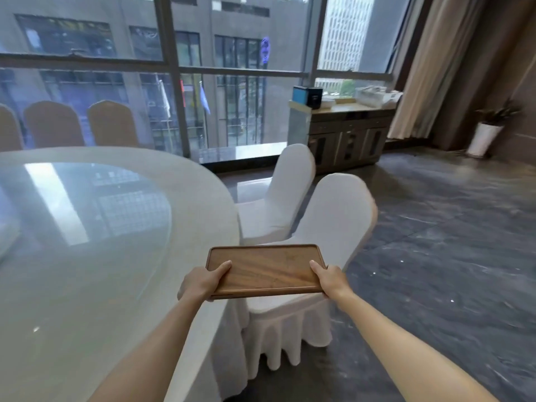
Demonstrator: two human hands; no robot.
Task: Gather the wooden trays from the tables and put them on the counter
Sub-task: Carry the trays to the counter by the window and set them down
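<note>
A rectangular wooden tray (268,268) with a raised rim is held level in front of me, above a white-covered chair. My left hand (204,281) grips its left short edge, thumb on top. My right hand (329,278) grips its right short edge the same way. The tray is empty. The counter (352,110), a dark cabinet with a light top, stands far ahead by the window, well beyond the tray.
A large round table (200,198) with a white cloth and glass turntable fills the left. Two white-covered chairs (336,221) stand at its right edge. On the counter sit a blue-black box (307,95) and white containers. A potted plant (487,134) stands at right; dark floor between.
</note>
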